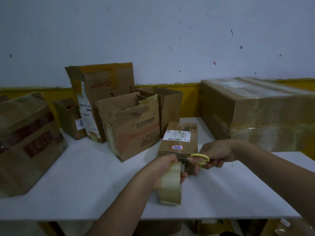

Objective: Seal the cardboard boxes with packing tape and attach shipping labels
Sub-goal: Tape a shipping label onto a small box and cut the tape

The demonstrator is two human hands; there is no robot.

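A small closed cardboard box (179, 143) with a white shipping label (176, 135) on top sits on the white table (85, 176), just beyond my hands. My left hand (166, 169) grips a roll of clear packing tape (171, 186) held upright in front of the box's near face. My right hand (215, 155) holds yellow-handled scissors (198, 158), blades pointing left at the tape between the roll and the box.
Several open, worn boxes (131, 126) stand behind the small box. A large tape-wrapped box (259, 113) fills the right back, another taped box (25, 142) sits at the left edge. The table's front edge runs along the bottom, with more boxes underneath.
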